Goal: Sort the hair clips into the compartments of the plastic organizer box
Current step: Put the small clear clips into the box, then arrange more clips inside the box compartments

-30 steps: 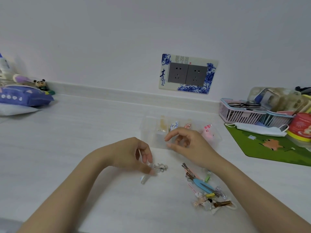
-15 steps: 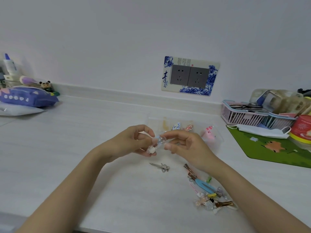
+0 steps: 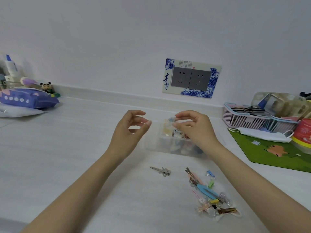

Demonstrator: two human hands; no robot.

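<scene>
Inspector: Left hand (image 3: 129,130)?

Recorder: Centre of the frame, raised above the surface (image 3: 84,148). The fingers are loosely curved and apart, and nothing is between them.

Inspector: Right hand (image 3: 195,128)?

Recorder: Just right of centre. The thumb and forefinger are pinched on a small clear clip (image 3: 171,119), held over the organizer box (image 3: 154,143). I cannot tell which compartment lies under it.

Inspector: The box?

Recorder: Clear plastic, standing on the surface behind both hands. Several clips show through its wall.

Inspector: Unsorted stock?

Recorder: A silver clip (image 3: 161,171) lies alone below the box. A pile of clips (image 3: 210,197) lies at lower right, beside the right forearm.

Inspector: Surroundings?

Recorder: A socket plate (image 3: 191,78) is on the wall. A pink basket (image 3: 235,116), a face mask (image 3: 262,133) and a green mat (image 3: 269,152) are at the right edge. A purple packet (image 3: 27,98) is at the left edge.
</scene>
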